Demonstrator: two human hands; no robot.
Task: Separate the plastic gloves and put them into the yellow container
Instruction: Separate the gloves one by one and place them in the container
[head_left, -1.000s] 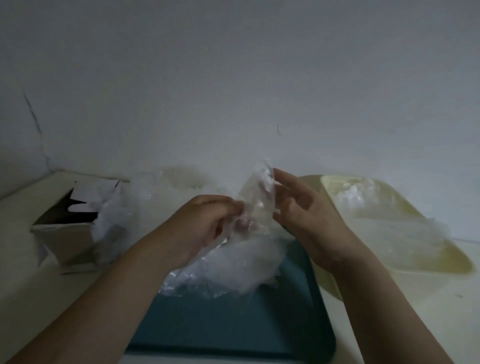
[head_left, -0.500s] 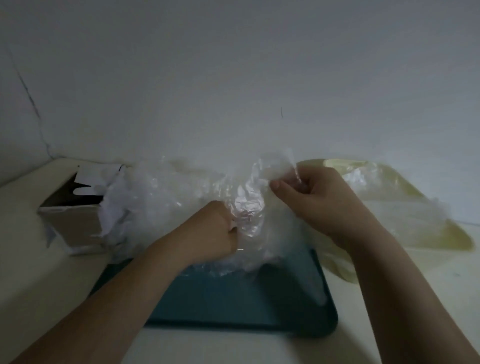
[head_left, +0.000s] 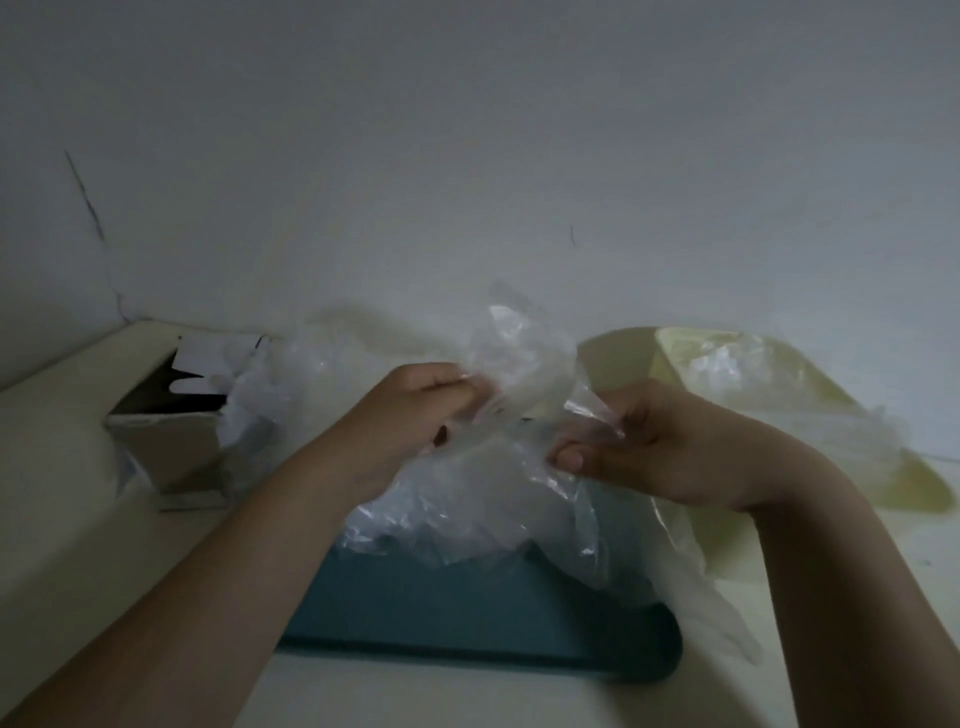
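The fingertips of the left hand (head_left: 415, 410) are tucked into the bunch of gloves (head_left: 483, 499) and cannot be seen. The gloves are clear and crumpled, so it is too hard to tell how many there are. They cover the far part of the tray (head_left: 467, 618). The right hand (head_left: 654, 447) and its arm hide the near side of the yellow container (head_left: 769, 374). What lies inside it is blurry. The box (head_left: 171, 452) is partly hidden behind the gloves. Both arms are cut off at the bottom edge.

1 head view, angled down, near hands (head_left: 524, 431).
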